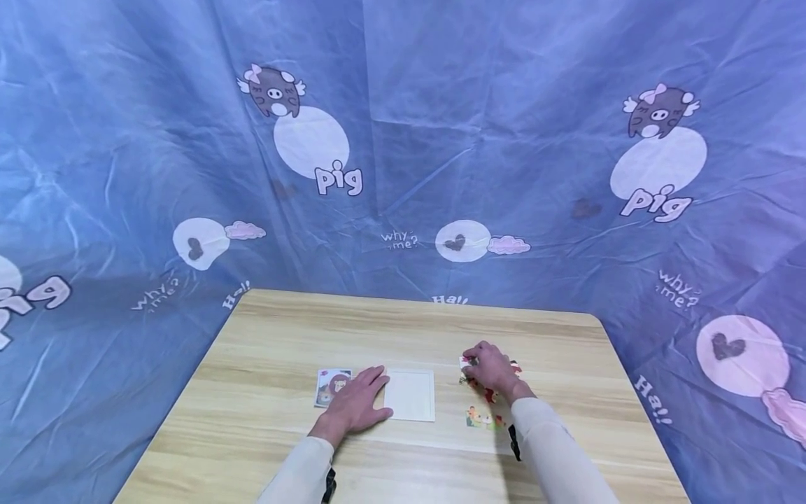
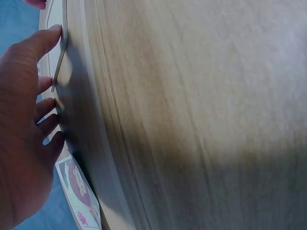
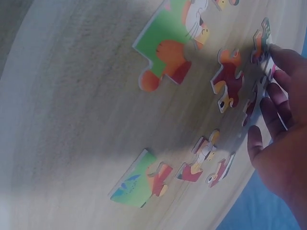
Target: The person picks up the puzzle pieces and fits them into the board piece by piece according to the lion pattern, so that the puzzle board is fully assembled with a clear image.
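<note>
Loosely scattered: pieces [image 3: 165, 43], thin and pale-edged, with rounded tabs and notches; printed in green, orange, dark red and white, some with animal faces. Located on the table [image 1: 220, 420], right of the white tray [image 1: 411, 396], under and around the right hand [image 1: 494, 369]. There, fingers bent down to pieces; impossible to tell whether gripping. Well apart, at the tray's left edge: left hand [image 1: 359, 404], fingers spread. Just beside, farther left: lion card [image 1: 330, 387].
</note>
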`<state>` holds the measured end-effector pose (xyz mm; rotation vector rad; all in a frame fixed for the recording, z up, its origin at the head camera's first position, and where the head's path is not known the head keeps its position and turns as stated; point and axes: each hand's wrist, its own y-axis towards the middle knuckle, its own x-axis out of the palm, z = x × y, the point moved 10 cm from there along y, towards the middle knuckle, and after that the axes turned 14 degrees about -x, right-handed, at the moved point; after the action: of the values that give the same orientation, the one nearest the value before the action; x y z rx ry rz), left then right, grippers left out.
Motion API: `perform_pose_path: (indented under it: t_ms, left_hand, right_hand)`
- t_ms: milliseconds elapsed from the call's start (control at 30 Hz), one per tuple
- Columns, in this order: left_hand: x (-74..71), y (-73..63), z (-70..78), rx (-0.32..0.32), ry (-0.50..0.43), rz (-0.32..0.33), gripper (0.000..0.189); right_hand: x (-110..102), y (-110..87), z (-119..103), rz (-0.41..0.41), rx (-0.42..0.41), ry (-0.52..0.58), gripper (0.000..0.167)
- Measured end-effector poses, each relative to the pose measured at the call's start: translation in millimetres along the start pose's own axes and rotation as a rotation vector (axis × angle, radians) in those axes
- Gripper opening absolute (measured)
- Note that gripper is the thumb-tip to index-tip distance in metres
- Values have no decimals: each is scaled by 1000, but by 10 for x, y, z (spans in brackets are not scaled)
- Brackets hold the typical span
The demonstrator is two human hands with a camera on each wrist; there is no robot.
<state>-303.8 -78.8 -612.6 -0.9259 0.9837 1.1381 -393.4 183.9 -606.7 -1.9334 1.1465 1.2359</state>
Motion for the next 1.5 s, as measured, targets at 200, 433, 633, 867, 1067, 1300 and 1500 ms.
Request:
perform_pose_path:
  t_ms: [200, 433, 633, 867, 1067, 1300, 1500]
  left_hand:
    - [-5, 8, 9, 6, -14, -1, 69]
    - [-31, 13, 25, 6, -36, -4, 69]
    - [-34, 12, 36, 7, -34, 0, 70]
    - [3, 2, 30, -2, -38, -11, 69]
    - [16, 0, 22, -8, -47, -16, 69]
    - [6, 6, -1, -16, -63, -17, 69]
    - [15, 15, -26, -24, -71, -21, 68]
  right_hand:
    - [-16, 12, 9, -8, 3, -15, 36]
    - [-77, 31, -21, -8, 19, 0, 28]
    - [-83, 32, -9, 11, 9, 1, 24]
    - [-77, -28, 5, 39, 21, 54, 18]
    - [-70, -51, 29, 94, 61, 129, 7]
    - [-64, -23, -31, 181, 74, 265, 7]
    - [-55, 5, -146, 243, 70, 299, 8]
